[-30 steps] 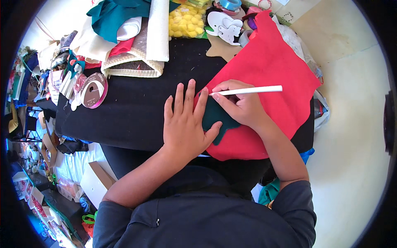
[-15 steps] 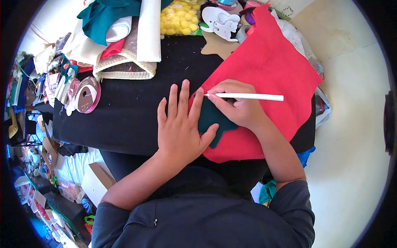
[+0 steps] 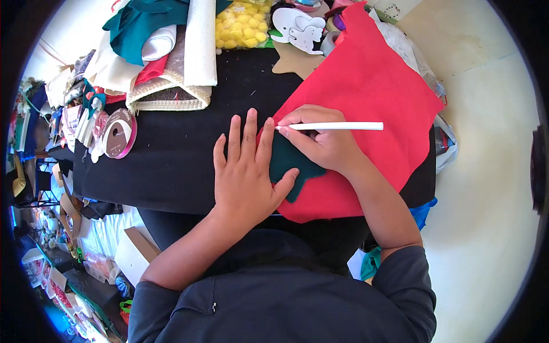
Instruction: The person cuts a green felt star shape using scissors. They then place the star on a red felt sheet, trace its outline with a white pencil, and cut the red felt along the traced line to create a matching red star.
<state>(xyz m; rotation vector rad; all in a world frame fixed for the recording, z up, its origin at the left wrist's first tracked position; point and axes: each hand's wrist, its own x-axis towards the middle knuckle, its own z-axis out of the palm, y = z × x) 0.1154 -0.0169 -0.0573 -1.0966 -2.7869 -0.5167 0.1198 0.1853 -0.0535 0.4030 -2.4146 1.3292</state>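
A large sheet of red felt (image 3: 383, 108) lies on the black-topped table. On its lower left part rests a dark green felt shape (image 3: 289, 163) with rounded points, partly covered by my hands. My left hand (image 3: 245, 166) lies flat with fingers spread, its index finger and thumb at the green shape's left side. In my right hand (image 3: 327, 140) is a slim white pen (image 3: 349, 126), pinched between thumb and fingers and held almost level. Its tip meets the felt close to my left index fingertip, at the green shape's upper edge.
Across the far side are a bag of yellow pompoms (image 3: 243, 26), a white elephant cutout (image 3: 298, 28), a tan star-shaped piece (image 3: 294, 60) and a white roll (image 3: 200, 43). A ribbon spool (image 3: 119, 134) stands at the left. A wall (image 3: 480, 171) rises at the right.
Both hands and the pen appear shifted slightly left, along with the view of the table. The pen tip stays beside my left index finger, and my grip looks the same.
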